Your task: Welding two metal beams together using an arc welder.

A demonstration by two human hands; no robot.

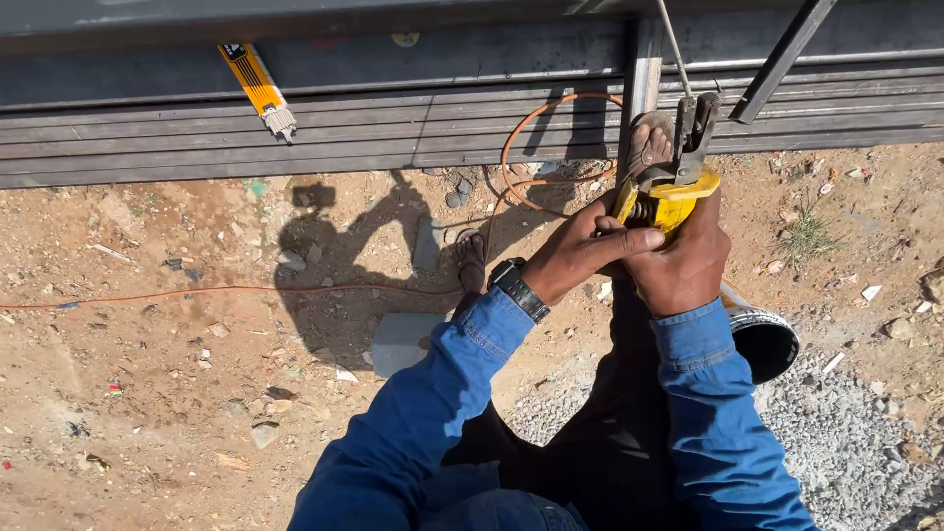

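Observation:
My right hand point(685, 264) grips the handle of a yellow welding electrode holder point(673, 190). Its dark jaws clamp a thin welding rod point(673, 44) that points up and away. My left hand point(582, 252), with a black watch on the wrist, lies over the holder's handle from the left, fingers stretched across it. Both arms are in blue sleeves. The holder is just in front of an upright steel post point(642, 79), which rises from a stack of long grey steel tubes point(393, 128).
My sandalled foot point(649, 146) rests on the tubes by the post; the other foot point(472, 261) stands on dirt. An orange cable point(197, 292) runs across the ground and loops over the tubes. A yellow electrode packet point(258, 88), a slanted steel bar point(782, 59), a concrete block point(401, 339) and a black round container point(763, 340) are nearby.

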